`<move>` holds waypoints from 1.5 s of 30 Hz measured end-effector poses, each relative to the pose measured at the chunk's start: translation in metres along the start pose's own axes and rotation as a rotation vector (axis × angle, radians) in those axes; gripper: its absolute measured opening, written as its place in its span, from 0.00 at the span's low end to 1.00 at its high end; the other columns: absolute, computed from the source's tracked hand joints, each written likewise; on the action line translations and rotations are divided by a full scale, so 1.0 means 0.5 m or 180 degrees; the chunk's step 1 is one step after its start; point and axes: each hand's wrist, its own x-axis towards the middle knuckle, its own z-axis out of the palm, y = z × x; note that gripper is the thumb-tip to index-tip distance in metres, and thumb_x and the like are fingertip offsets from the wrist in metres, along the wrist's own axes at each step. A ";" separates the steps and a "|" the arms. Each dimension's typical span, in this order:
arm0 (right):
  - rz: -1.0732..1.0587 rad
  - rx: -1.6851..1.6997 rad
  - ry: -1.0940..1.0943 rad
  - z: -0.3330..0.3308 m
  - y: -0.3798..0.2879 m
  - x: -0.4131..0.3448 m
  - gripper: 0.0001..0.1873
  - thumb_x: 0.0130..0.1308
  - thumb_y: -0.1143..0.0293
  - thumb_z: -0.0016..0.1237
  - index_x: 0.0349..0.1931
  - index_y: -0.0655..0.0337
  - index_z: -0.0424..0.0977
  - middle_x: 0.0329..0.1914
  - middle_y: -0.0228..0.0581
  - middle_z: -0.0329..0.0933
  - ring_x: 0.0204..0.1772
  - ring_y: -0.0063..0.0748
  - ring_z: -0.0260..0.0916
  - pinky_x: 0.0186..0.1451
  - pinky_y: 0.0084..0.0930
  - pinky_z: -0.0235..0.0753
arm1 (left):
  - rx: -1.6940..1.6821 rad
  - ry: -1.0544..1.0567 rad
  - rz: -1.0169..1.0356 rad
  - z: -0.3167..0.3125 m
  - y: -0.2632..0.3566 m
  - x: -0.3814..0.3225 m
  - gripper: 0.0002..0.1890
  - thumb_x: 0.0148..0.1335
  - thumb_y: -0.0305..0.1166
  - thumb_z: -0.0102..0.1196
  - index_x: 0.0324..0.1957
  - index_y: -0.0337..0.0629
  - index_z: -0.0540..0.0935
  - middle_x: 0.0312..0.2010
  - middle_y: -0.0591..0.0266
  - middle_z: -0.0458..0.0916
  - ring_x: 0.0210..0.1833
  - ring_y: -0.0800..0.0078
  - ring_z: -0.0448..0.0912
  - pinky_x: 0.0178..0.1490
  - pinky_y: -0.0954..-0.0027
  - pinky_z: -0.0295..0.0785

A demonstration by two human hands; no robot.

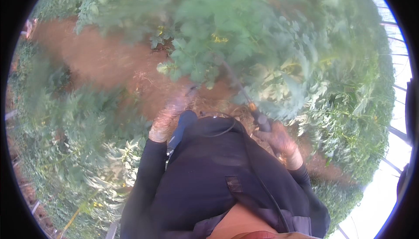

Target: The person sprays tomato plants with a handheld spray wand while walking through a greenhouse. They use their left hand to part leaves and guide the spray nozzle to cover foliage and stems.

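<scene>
My right hand (pixel 276 136) grips the dark handle (pixel 263 123) of what looks like a spray wand. Its thin shaft (pixel 237 79) slants up and left from an orange-brown collar (pixel 252 106), and the far end is lost among blurred leaves. Low in front of my body, my left hand (pixel 176 103) is smeared by motion. A small dark shape (pixel 192 90) shows by its fingertips; whether the hand holds it is unclear. Ahead of both hands stands a leafy plant, apparently tomato (pixel 193 57), with a cluster of yellow flowers (pixel 220 38).
Reddish-brown soil (pixel 108 55) forms a path between dense plant rows (pixel 81 121). More foliage (pixel 343 114) rises close on my right, before a bright ribbed greenhouse-like wall (pixel 397 59). A black cable (pixel 262 181) runs down my dark jacket and loops at the waist. A blue shoe (pixel 183 126) shows below.
</scene>
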 end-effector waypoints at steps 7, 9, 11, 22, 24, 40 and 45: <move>0.0775 -0.0227 0.1024 0.081 -0.092 0.095 0.25 0.60 0.58 0.59 0.50 0.70 0.76 0.36 0.47 0.81 0.39 0.35 0.78 0.42 0.32 0.75 | -0.7875 -0.1082 -0.1828 0.183 0.094 -0.035 0.22 0.70 0.39 0.51 0.61 0.39 0.77 0.54 0.48 0.82 0.54 0.57 0.80 0.58 0.62 0.73; 0.0766 -0.0400 0.1151 0.088 -0.100 0.107 0.25 0.60 0.57 0.60 0.49 0.70 0.76 0.36 0.47 0.80 0.39 0.35 0.77 0.42 0.31 0.74 | -0.8016 -0.1118 -0.1782 0.204 0.104 -0.031 0.21 0.70 0.39 0.51 0.61 0.40 0.77 0.53 0.48 0.82 0.54 0.57 0.80 0.57 0.62 0.73; 0.0731 -0.0593 0.1264 0.093 -0.102 0.114 0.25 0.60 0.57 0.60 0.49 0.70 0.76 0.35 0.48 0.80 0.39 0.35 0.77 0.42 0.31 0.74 | -0.8107 -0.1119 -0.1755 0.217 0.108 -0.028 0.21 0.70 0.39 0.51 0.61 0.40 0.77 0.53 0.48 0.82 0.54 0.56 0.80 0.57 0.61 0.73; -0.0090 -0.0272 0.1201 0.107 -0.084 0.157 0.26 0.60 0.56 0.58 0.49 0.72 0.76 0.34 0.45 0.79 0.37 0.34 0.75 0.43 0.32 0.73 | -0.8127 -0.1390 -0.1574 0.229 0.084 -0.054 0.21 0.69 0.38 0.50 0.60 0.40 0.78 0.51 0.46 0.83 0.52 0.52 0.80 0.56 0.59 0.73; -0.0239 -0.0123 0.1187 0.098 -0.076 0.155 0.26 0.60 0.56 0.58 0.49 0.71 0.76 0.33 0.43 0.78 0.36 0.31 0.73 0.41 0.30 0.72 | -0.8097 -0.1451 -0.1593 0.235 0.076 -0.054 0.21 0.69 0.38 0.50 0.60 0.40 0.78 0.50 0.46 0.83 0.52 0.51 0.80 0.55 0.58 0.74; -0.0019 -0.0218 0.0501 0.254 -0.278 0.309 0.34 0.59 0.52 0.61 0.59 0.69 0.71 0.37 0.46 0.80 0.37 0.31 0.78 0.39 0.29 0.77 | -0.8110 -0.1938 -0.2243 0.476 0.144 -0.155 0.23 0.71 0.42 0.46 0.62 0.42 0.77 0.54 0.44 0.81 0.57 0.47 0.78 0.59 0.55 0.72; 0.0581 -0.0815 0.0393 0.327 -0.413 0.393 0.31 0.60 0.48 0.57 0.51 0.69 0.76 0.35 0.50 0.81 0.40 0.38 0.81 0.43 0.34 0.77 | -0.8232 -0.2374 -0.2227 0.665 0.233 -0.201 0.24 0.71 0.45 0.44 0.63 0.42 0.76 0.57 0.44 0.79 0.59 0.47 0.77 0.62 0.55 0.71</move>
